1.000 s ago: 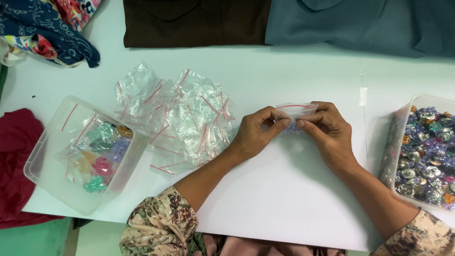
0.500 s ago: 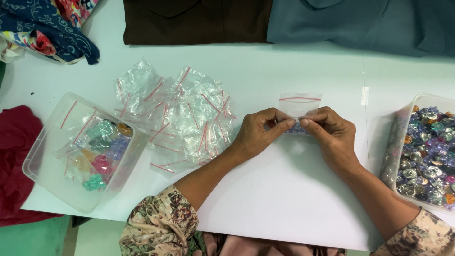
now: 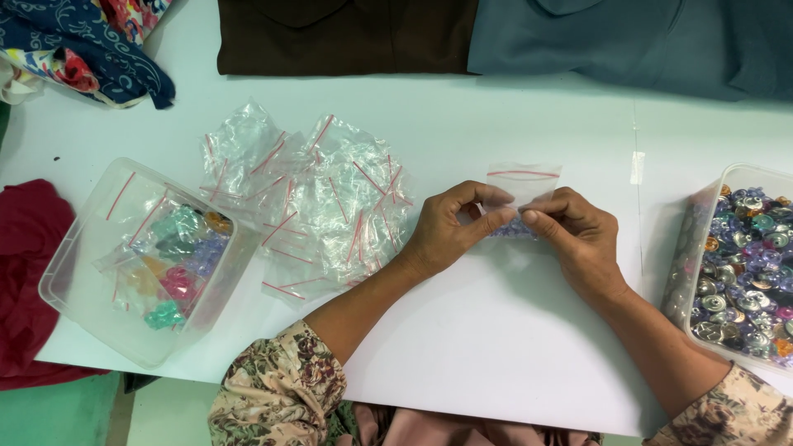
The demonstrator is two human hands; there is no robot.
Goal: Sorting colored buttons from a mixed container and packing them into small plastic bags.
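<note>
Bag (image 3: 522,183): small, clear, red-striped; bluish beads inside

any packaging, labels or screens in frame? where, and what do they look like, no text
Small zip bag: centre, pinched by left hand and right hand; clear, red seal line, bluish bits inside.
Pile of empty zip bags: left of centre; clear, red lines.
Filled bags: in left clear tub; multicoloured contents.
Right tub: loose buttons.
No screens or signs.
</note>
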